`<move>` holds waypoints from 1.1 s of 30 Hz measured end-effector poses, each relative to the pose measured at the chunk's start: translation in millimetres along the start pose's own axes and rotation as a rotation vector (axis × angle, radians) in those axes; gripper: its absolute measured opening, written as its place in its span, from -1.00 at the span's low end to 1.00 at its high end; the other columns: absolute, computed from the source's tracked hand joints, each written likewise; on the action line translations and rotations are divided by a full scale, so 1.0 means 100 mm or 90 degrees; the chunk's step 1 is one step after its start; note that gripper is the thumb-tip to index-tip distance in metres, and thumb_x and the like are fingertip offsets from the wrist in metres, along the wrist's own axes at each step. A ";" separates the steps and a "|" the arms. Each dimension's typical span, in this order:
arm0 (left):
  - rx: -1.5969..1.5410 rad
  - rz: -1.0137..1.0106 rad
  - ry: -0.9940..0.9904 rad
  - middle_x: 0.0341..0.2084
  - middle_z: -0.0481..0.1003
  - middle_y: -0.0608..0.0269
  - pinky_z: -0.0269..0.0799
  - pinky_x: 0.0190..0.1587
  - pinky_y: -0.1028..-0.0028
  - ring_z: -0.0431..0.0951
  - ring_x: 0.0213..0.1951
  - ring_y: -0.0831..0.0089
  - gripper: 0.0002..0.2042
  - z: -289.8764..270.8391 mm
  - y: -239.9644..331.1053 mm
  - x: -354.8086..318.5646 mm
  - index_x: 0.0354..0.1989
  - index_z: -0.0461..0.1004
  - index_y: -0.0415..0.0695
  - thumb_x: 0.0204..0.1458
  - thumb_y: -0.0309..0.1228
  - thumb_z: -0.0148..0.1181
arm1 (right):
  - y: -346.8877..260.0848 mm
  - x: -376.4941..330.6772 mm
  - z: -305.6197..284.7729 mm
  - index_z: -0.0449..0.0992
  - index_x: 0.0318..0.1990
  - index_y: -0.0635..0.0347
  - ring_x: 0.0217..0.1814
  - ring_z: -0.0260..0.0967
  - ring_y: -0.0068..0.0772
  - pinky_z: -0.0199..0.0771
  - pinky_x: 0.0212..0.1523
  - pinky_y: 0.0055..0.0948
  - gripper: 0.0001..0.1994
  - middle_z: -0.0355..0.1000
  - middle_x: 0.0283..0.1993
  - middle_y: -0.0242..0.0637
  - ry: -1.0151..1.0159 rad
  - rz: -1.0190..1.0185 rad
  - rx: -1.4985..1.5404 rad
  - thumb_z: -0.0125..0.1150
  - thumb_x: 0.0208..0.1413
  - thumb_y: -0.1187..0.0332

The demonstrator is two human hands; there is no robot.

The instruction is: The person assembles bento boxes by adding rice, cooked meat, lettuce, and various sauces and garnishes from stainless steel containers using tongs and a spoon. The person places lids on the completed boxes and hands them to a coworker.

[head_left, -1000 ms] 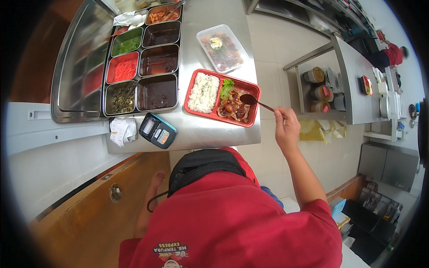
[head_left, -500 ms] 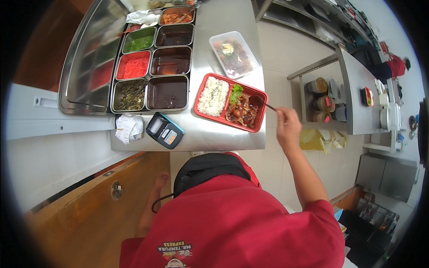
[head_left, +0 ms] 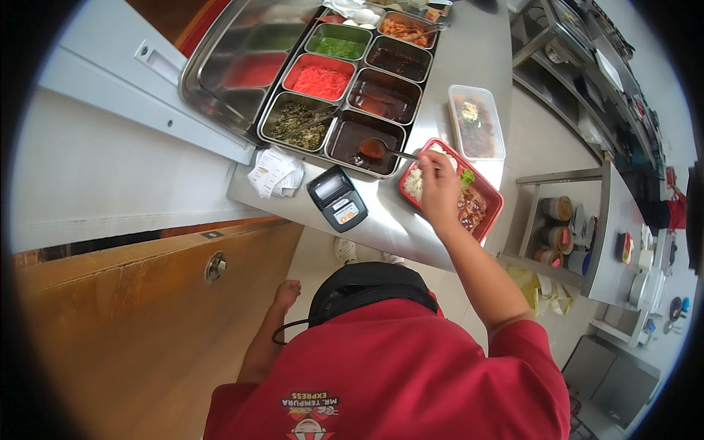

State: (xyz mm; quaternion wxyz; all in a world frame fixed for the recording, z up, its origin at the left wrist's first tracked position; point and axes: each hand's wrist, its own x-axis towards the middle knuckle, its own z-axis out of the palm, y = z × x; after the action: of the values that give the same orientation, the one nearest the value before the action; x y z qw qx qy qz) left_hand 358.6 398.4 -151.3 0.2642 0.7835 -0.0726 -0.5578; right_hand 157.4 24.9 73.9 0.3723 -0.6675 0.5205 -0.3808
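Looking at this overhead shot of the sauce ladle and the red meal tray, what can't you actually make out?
Head view only:
- Red tray: the right hand covers part of the food.
- Ladle: its handle end is hidden inside that hand, so the grip is unclear.
- Left hand: hangs low by the counter; its fingers are too small to read.
- Far pans: cut off by the top edge.
- Shelf jars: too small to identify.

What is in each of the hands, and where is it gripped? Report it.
The right hand holds a ladle by the end of its handle, bowl over the dark sauce pan. The left hand hangs empty.
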 end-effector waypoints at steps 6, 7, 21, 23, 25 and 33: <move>0.018 -0.053 0.033 -0.59 0.40 0.31 0.30 -0.41 0.53 0.39 -0.50 0.54 -0.84 -0.14 -0.45 -0.17 -0.42 0.44 -0.25 -0.06 -0.43 -0.03 | 0.09 -0.03 0.29 0.40 -0.33 0.29 -0.57 0.24 -0.48 0.28 -0.53 -0.53 -0.84 0.35 -0.53 -0.24 -0.030 0.108 0.119 0.01 0.08 0.36; 0.032 -0.070 0.042 -0.58 0.40 0.30 0.31 -0.42 0.53 0.40 -0.50 0.53 -0.83 -0.15 -0.52 -0.18 -0.41 0.44 -0.26 -0.06 -0.42 -0.02 | 0.09 0.00 0.26 0.39 -0.32 0.28 -0.58 0.23 -0.53 0.26 -0.55 -0.57 -0.85 0.34 -0.54 -0.27 -0.020 0.215 0.215 0.00 0.08 0.37; 0.116 0.057 -0.084 -0.56 0.42 0.30 0.31 -0.32 0.55 0.41 -0.46 0.52 -0.80 -0.07 0.18 0.21 -0.36 0.44 -0.27 -0.06 -0.43 -0.07 | 0.27 -0.05 -0.05 0.37 -0.31 0.29 -0.56 0.15 -0.63 0.18 -0.53 -0.69 -0.88 0.30 -0.53 -0.37 0.035 0.447 0.531 0.01 0.07 0.42; 0.083 0.051 -0.084 -0.53 0.42 0.28 0.30 -0.30 0.55 0.41 -0.44 0.51 -0.80 -0.03 0.23 0.27 -0.34 0.44 -0.26 -0.06 -0.43 -0.08 | 0.21 -0.07 -0.09 0.37 -0.31 0.28 -0.56 0.15 -0.62 0.19 -0.51 -0.67 -0.88 0.30 -0.53 -0.37 0.019 0.409 0.597 0.00 0.07 0.42; 0.044 0.014 -0.048 -0.50 0.43 0.26 0.30 -0.29 0.55 0.41 -0.42 0.50 -0.78 -0.02 0.23 0.33 -0.30 0.44 -0.26 -0.06 -0.44 -0.09 | 0.12 -0.07 -0.20 0.37 -0.30 0.28 -0.56 0.15 -0.62 0.18 -0.51 -0.67 -0.88 0.30 -0.53 -0.37 0.018 0.411 0.646 -0.02 0.08 0.41; 0.113 0.040 -0.143 -0.40 0.44 0.20 0.34 -0.30 0.52 0.43 -0.41 0.47 -0.74 -0.32 -0.17 0.78 -0.19 0.39 -0.30 -0.03 -0.45 -0.10 | 0.17 -0.15 -1.37 0.37 -0.32 0.30 -0.58 0.17 -0.65 0.19 -0.55 -0.70 -0.84 0.33 -0.54 -0.36 0.108 0.313 0.594 0.07 0.03 0.38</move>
State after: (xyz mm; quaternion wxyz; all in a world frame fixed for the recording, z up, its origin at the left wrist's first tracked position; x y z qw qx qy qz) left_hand 413.1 391.7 -217.0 0.2010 0.7336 -0.1752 -0.6251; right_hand 25.4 22.7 115.7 0.6644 -0.2564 0.4653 -0.5257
